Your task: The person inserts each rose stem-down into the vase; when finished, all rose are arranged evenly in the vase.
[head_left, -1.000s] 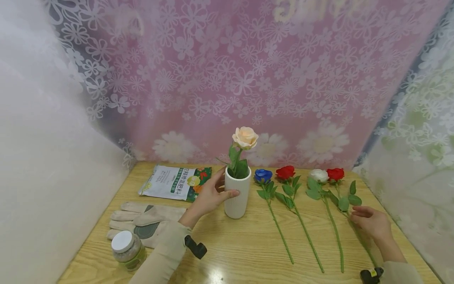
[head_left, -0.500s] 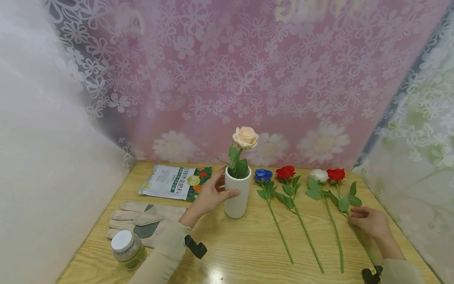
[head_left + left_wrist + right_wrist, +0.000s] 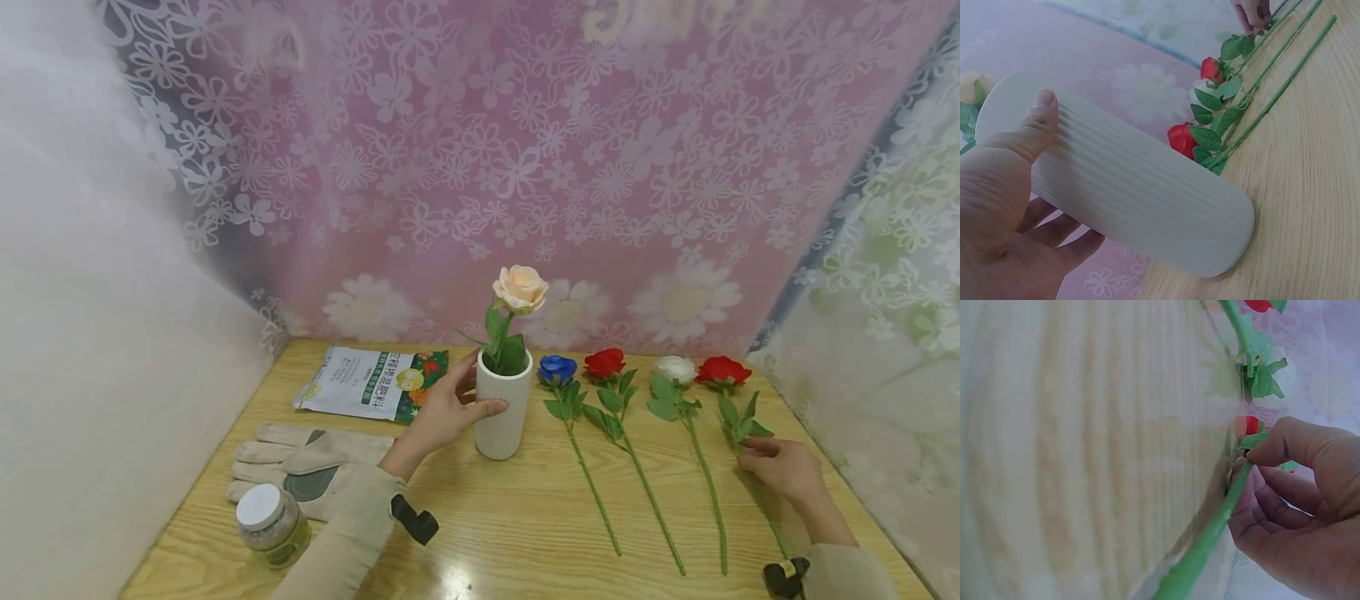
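My left hand (image 3: 444,414) grips the ribbed white vase (image 3: 501,421), thumb across its front and fingers behind it. The vase stands upright on the table with a cream rose (image 3: 521,290) in it. Over at the right, my right hand (image 3: 784,471) pinches the stem (image 3: 1200,550) of the rightmost red rose (image 3: 723,372) between thumb and fingertips, just below its leaves. To its left lie a white rose (image 3: 675,370), another red rose (image 3: 604,363) and a blue rose (image 3: 557,370), stems toward me.
A printed fertilizer bag (image 3: 367,383) lies at the back left. Nearer are a beige work glove (image 3: 322,467) and a jar with a white lid (image 3: 272,525). Patterned curtain (image 3: 480,167) walls stand behind and beside the wooden table (image 3: 525,533).
The rightmost red rose has shifted and turned slightly to the right, away from the white rose, in my right hand's pinch. My left hand and the vase stay in place.
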`<act>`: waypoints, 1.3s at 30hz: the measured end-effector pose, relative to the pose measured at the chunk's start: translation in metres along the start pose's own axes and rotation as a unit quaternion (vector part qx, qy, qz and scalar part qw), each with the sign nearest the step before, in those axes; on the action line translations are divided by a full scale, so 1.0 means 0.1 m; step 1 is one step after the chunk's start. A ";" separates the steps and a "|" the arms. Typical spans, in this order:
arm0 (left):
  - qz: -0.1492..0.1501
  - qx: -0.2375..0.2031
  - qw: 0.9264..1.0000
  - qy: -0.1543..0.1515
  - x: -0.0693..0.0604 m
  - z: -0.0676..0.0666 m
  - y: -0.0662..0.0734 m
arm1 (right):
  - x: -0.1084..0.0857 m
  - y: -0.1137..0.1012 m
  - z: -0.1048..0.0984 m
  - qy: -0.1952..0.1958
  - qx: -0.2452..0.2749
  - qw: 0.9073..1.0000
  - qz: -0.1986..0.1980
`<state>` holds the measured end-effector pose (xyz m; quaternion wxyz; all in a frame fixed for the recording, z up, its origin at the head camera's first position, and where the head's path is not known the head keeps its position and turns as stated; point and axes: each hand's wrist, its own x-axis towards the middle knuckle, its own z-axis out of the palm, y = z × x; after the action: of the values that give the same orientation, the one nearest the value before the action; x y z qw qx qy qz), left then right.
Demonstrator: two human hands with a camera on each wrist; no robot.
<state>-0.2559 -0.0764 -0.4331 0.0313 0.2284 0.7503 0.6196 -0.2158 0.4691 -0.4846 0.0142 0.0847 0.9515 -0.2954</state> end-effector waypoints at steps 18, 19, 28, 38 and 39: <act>0.004 0.000 1.000 -0.003 0.01 0.00 -0.01 | -0.10 -0.56 -0.27 0.009 0.236 0.970 -0.067; 0.004 0.000 1.000 -0.003 0.01 0.00 -0.01 | -0.10 -0.62 -0.27 0.011 0.245 0.967 -0.074; 0.006 0.002 1.000 -0.001 0.01 0.00 -0.02 | -0.16 -1.16 -0.29 0.006 0.407 0.905 -0.126; 0.006 0.004 1.000 0.001 0.02 0.00 -0.02 | -0.21 -1.70 -0.28 0.019 0.535 0.836 -0.116; 0.006 0.004 1.000 0.001 0.02 0.00 -0.02 | -0.22 -1.74 -0.28 0.020 0.547 0.829 -0.114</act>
<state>-0.2578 -0.0759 -0.4344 0.0259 0.2320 0.7512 0.6174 -0.2235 0.3401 -0.3623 -0.0875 -0.0244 0.6373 -0.7652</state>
